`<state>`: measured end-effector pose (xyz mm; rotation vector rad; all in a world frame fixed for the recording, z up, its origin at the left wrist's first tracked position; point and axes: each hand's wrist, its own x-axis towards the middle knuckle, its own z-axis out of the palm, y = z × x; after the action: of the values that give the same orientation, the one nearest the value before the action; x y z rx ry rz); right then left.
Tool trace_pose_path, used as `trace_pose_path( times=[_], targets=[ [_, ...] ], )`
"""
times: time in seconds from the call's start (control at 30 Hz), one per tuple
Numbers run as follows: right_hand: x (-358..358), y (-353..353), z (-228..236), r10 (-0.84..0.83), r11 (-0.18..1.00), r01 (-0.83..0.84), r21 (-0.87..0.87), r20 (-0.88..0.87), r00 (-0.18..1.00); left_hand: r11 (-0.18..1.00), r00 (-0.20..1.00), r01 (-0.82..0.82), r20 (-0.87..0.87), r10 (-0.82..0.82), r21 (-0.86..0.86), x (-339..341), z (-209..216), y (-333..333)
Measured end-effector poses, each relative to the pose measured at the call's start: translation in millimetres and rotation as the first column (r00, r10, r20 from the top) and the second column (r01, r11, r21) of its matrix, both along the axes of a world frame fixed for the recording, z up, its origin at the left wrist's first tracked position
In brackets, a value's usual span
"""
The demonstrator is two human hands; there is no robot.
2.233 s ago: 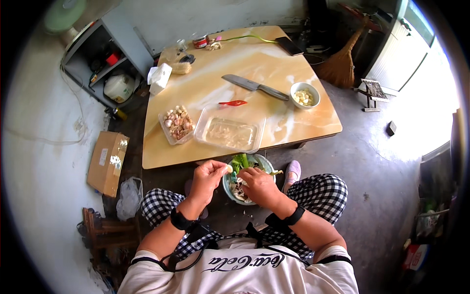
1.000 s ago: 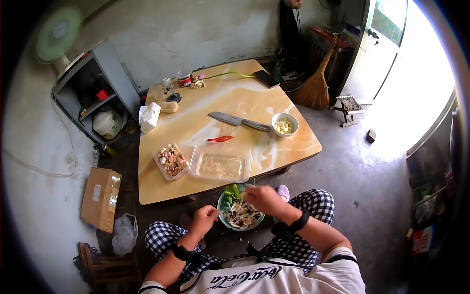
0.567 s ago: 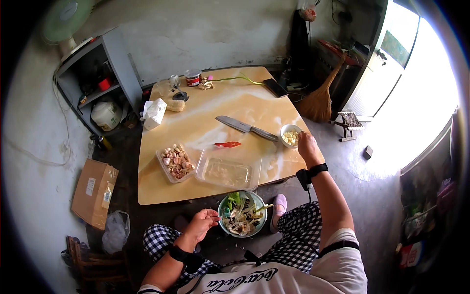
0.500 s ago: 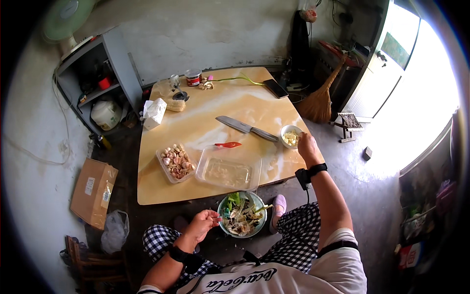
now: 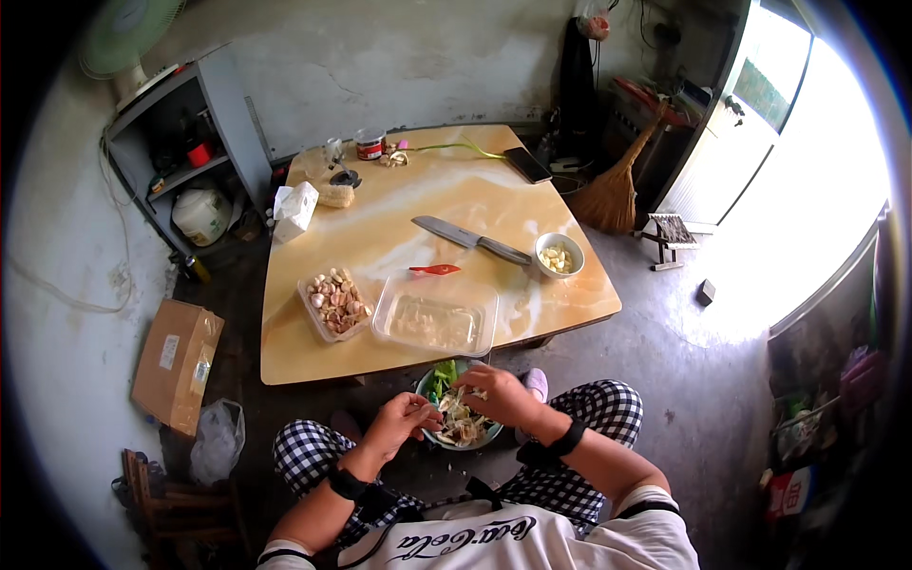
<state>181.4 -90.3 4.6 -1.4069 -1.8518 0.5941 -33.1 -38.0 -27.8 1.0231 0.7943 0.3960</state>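
My left hand (image 5: 404, 423) is held at the left rim of a basin (image 5: 496, 432), its fingers pinched together on something too small to make out. Over the same basin hangs my right hand (image 5: 502, 394), fingers bent but apart, with nothing visible in them. The basin holds green leaves and pale, dry peelings (image 5: 463, 425). Up on the table, a white bowl (image 5: 558, 256) contains peeled garlic cloves. A clear plastic tub (image 5: 337, 304) of unpeeled garlic is at the table's near left, next to a clear shallow container (image 5: 435, 318).
A large knife (image 5: 472, 239) and a red-handled small tool (image 5: 435, 270) lie on the table (image 5: 380, 218). Toward its far edge are a tissue pack (image 5: 295, 209), a jar (image 5: 370, 144), a green stalk and a phone (image 5: 526, 164). A cardboard box (image 5: 177, 366) stands left; a broom (image 5: 613, 195) leans at right.
My right hand has left the white bowl and come down over the basin beside my left hand. The left hand stays near the rim. The view has shifted slightly.
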Motion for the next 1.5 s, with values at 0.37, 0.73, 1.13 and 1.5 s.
trace_pose_path(
  times=[0.37, 0.73, 1.13, 1.5],
  targets=[
    [-40, -12, -4, 0.066, 0.997, -0.071, -0.013, -0.219, 0.973, 0.971, 0.988, -0.150, 0.009, 0.151, 0.187, 1, 6, -26],
    [-36, -10, -23, -0.022, 1.000, 0.018, -0.013, -0.576, 0.817, 0.934, 0.972, -0.234, 0.066, 0.225, 0.268, 11, 35, -35],
    [-36, -22, -17, -0.027, 0.983, -0.113, -0.142, -0.730, 0.683, 0.921, 0.937, -0.345, 0.124, 0.327, 0.182, 14, 40, -46],
    [-37, -34, -8, 0.002, 0.996, 0.036, 0.077, -0.442, 0.897, 0.821, 0.950, -0.215, -0.082, 0.301, 0.529, 14, 31, -57]
  ],
)
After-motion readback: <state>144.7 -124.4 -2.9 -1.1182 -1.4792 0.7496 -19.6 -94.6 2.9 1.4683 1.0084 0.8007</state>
